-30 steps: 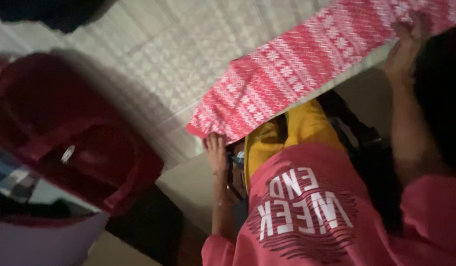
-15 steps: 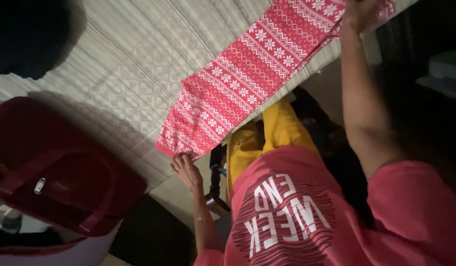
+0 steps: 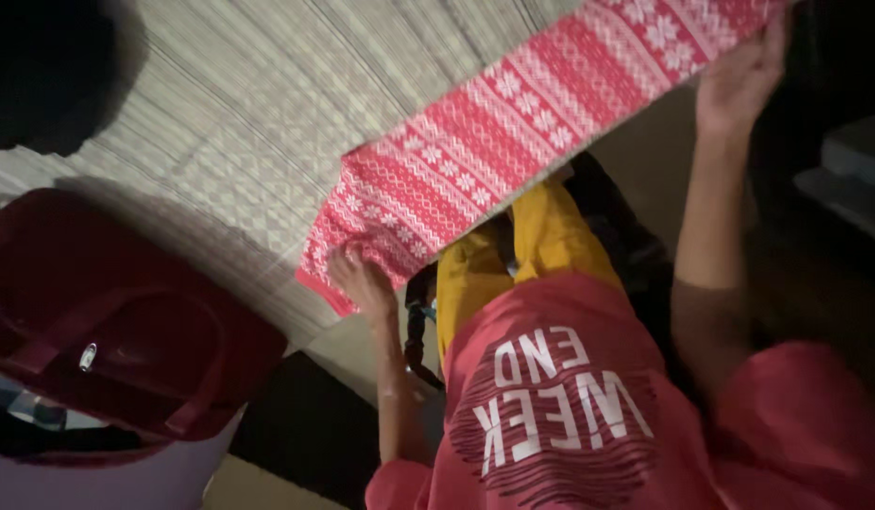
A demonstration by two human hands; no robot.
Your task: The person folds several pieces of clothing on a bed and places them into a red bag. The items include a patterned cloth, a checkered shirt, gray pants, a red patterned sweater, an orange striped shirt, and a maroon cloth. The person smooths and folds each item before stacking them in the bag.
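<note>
A long red cloth (image 3: 513,142) with white snowflake bands is stretched between my two hands over a bed with a pale woven cover (image 3: 248,123). My left hand (image 3: 360,279) grips its lower end near the bed's edge. My right hand (image 3: 742,80) holds the upper end at the top right, arm raised. The cloth's far tip runs out of view. Below it I see my pink printed shirt (image 3: 569,406) and a yellow garment (image 3: 541,250).
A dark red bag (image 3: 116,331) with handles and a small metal pull (image 3: 88,356) sits at the left on a pale lilac surface (image 3: 97,482). A dark shape (image 3: 45,71) lies on the bed's top left. Dark straps (image 3: 418,321) hang beside the yellow garment.
My right hand has moved right and a little down with the cloth's upper end, drawing the cloth flatter. My left hand stays at the lower end.
</note>
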